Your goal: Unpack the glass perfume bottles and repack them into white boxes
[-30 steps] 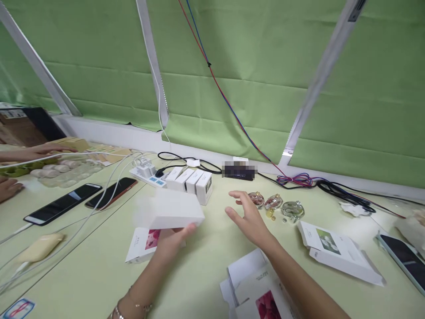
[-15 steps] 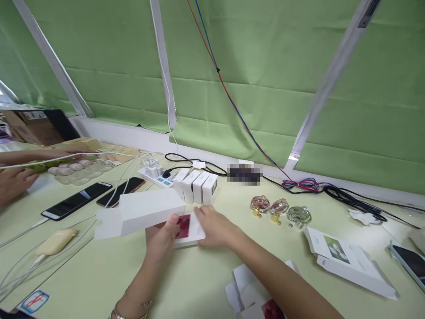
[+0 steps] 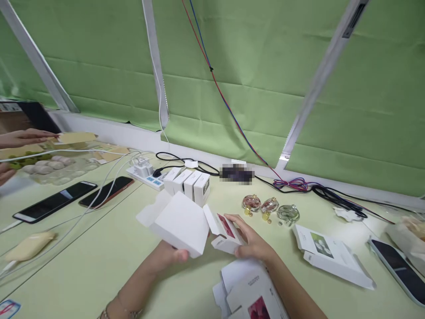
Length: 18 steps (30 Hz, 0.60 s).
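My left hand grips a plain white carton from below, its thumb on the lower side; an end flap sticks out to the left. In my right hand is a white box with a red picture, its flaps raised at the end facing the carton. The two boxes are close together at the middle of the table; whether they touch I cannot tell. Below my right wrist lie flattened white packages, one printed with a red picture.
Several small white boxes stand in a row by a power strip. Three round glass bottles with loose gold caps lie to the right, near a flat white package. Phones, cables and a co-worker's hand are at the left.
The red-picture box has moved right and tilted, apart from my left fingers, now held in my right hand. The white carton has turned, its right end now facing me. The view shifted slightly right.
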Tool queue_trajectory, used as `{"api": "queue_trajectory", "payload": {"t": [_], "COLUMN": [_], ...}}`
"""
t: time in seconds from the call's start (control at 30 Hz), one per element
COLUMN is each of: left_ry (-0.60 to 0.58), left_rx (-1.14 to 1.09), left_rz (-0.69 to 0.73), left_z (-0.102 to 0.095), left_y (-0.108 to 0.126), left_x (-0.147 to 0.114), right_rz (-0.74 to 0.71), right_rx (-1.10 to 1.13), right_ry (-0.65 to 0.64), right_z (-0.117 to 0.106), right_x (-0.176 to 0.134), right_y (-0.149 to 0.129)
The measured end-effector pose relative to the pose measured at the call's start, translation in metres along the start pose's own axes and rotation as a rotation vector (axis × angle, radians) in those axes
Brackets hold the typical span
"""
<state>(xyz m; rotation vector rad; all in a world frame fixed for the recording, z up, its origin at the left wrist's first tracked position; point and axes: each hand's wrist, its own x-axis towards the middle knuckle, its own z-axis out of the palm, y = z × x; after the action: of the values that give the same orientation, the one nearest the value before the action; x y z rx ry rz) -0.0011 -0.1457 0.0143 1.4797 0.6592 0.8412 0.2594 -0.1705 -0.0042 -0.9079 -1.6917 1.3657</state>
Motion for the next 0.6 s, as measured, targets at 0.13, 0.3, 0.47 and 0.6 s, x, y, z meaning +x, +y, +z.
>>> {"api": "queue_trajectory", "payload": {"t": [0.13, 0.3, 0.47, 0.6], "left_ry": [0.228, 0.268, 0.220, 0.232], "left_rx": [0.080, 0.209, 0.149, 0.155], "left_rz": [-0.097, -0.226, -0.229, -0.151], "left_z": [0.011, 0.020, 0.026, 0.027], "left_y": [0.007, 0.003, 0.006, 0.001], "left_x": [0.004, 0.005, 0.003, 0.000], "right_rz": [-0.016, -0.024, 0.017, -0.017], "right_rx": [-0.014, -0.205, -0.297, -0.283], "right_ry": [0.030, 0.080, 0.158, 0.187], "right_z": [0.008, 0.012, 0.014, 0.013], "right_x": [0.000, 0.000, 0.001, 0.001], "right_y": [0.009, 0.017, 0.019, 0.021]}}
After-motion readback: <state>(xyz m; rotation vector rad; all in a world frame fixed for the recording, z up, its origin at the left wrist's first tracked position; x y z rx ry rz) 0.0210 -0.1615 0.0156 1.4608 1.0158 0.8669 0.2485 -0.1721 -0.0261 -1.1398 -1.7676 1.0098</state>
